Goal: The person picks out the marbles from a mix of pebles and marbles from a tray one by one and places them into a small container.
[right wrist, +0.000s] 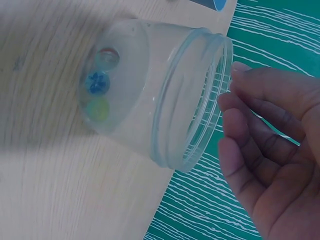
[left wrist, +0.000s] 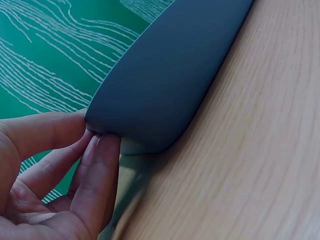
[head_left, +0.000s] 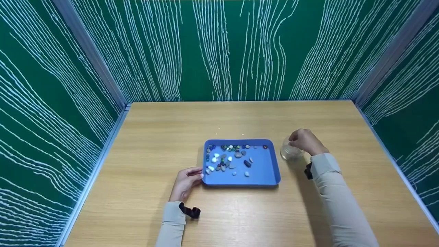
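A pale wood-grained table (head_left: 137, 154) fills the corner of the room, hemmed in by dark green walls (head_left: 190, 51) streaked with wavy white lines. Toward the middle of it sits a shallow blue rectangular tray (head_left: 262, 173), with smooth grey and white pebbles (head_left: 238, 155) scattered mostly over its left half and shiny coloured glass marbles (head_left: 231, 148) bunched along its far edge; one reddish-brown marble (head_left: 265, 146) lies alone in the far right corner. The person's left hand (head_left: 184, 182) pinches the tray's left edge, close to the near left corner. Just beyond the tray's right edge, a clear round plastic jar (head_left: 291, 153) stands upright, three marbles (right wrist: 97, 83) at its bottom. The right hand (head_left: 307, 142) is at the jar's mouth, fingers loosely bent, nothing visible between them; I can't tell whether they touch the rim.
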`<state>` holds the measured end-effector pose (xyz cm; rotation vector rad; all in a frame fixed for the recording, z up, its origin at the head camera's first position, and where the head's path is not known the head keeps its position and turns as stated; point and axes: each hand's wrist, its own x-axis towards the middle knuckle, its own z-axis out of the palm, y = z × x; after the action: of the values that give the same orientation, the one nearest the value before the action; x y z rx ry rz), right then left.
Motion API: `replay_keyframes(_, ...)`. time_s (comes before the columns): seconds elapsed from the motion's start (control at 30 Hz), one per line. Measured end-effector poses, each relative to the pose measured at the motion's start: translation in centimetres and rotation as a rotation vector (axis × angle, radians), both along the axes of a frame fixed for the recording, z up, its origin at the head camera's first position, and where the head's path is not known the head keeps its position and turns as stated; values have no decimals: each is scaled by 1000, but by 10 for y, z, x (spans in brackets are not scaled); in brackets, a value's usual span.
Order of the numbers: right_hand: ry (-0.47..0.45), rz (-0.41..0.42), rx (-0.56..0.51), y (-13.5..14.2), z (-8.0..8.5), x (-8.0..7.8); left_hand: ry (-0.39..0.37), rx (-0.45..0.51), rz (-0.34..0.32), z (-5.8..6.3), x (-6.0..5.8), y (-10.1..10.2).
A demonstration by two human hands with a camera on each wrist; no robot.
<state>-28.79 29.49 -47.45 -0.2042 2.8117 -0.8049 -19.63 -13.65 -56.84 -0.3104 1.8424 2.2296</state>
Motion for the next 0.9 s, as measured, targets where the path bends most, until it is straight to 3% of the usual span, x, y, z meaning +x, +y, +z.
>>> replay_keyframes(0.53,29,3,18,-8,2,0,33,1,-10,-1,1,-1)
replay_keyframes(0.9,79,14,-25,-23,3,-3,23,14,0,-2,0,0)
